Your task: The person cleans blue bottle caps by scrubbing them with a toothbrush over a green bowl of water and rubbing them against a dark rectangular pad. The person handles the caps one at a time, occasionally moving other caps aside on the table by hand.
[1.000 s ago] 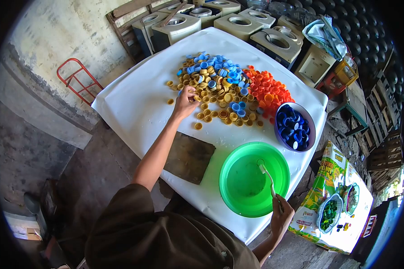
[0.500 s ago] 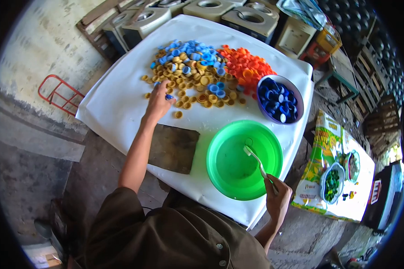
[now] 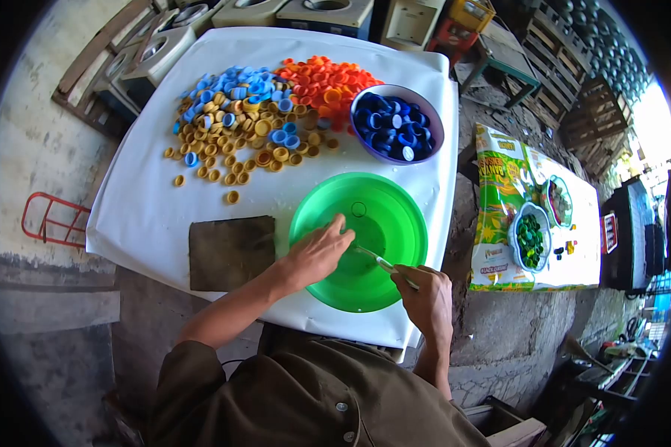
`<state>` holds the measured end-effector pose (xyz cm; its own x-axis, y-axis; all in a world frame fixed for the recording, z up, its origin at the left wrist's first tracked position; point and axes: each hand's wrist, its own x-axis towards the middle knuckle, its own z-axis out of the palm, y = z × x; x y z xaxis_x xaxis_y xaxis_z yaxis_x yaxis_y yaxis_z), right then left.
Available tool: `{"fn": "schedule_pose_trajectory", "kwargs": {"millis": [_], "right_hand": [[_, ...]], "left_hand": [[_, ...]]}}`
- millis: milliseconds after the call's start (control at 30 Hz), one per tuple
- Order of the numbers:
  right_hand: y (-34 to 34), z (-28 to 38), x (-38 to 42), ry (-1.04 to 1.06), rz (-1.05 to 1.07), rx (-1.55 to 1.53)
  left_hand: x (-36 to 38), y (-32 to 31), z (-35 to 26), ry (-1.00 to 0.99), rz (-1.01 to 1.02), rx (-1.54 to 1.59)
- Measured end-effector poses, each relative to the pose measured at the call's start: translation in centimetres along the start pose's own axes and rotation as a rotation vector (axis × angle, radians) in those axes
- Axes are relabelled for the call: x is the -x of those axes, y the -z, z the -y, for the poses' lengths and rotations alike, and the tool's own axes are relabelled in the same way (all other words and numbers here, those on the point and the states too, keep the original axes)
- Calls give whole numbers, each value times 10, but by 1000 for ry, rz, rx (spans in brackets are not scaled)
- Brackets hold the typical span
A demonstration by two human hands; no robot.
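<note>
The right hand (image 3: 427, 298) is closing its fingers around the handle of a toothbrush (image 3: 380, 261), pinching it so that the brush end is pointing into the green basin (image 3: 391, 216). The left hand (image 3: 317, 253) is reaching over the basin's near-left rim, its fingers lying together and extended toward the head of the toothbrush; whether they are pinching anything small there cannot be told. Both hands are meeting over the inside of the basin, which is sitting on the white table (image 3: 149, 216) close to its near edge, toward the near right corner.

Just left of the basin, a dark square mat (image 3: 231, 252) is lying flat at the near edge of the table. Beyond the basin, near the right edge, a purple bowl (image 3: 434, 123) is holding dark blue caps (image 3: 388, 127). To the left of that bowl, toward the far edge, a pile of orange caps (image 3: 324, 78) is lying loose on the table, touching a mixed spread of yellow caps (image 3: 224, 141) and light blue caps (image 3: 238, 82) that is reaching toward the left edge. A few single yellow caps are lying apart from the spread, nearer the mat.

On the ground to the right of the table, a printed sack (image 3: 499, 216) is lying flat with a small bowl of green caps (image 3: 531, 240) on it.
</note>
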<state>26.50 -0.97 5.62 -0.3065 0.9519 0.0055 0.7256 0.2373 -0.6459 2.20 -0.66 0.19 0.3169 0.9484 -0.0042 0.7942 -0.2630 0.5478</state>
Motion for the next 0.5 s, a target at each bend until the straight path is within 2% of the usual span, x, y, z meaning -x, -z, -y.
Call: {"fn": "schedule_pose_trajectory", "kwargs": {"millis": [133,233,333,500], "right_hand": [[4,2,4,-43,18,-22],[5,3,5,-65,9,-60],[7,1,7,-47,-30,-120],[13,1,6,-29,-63,-177]], "left_hand": [[4,-3,6,-66,88,-353],[0,1,0,34,190,-227],[-5,7,-3,96,191,-155],[-3,10,-5,23,108,-147]]}}
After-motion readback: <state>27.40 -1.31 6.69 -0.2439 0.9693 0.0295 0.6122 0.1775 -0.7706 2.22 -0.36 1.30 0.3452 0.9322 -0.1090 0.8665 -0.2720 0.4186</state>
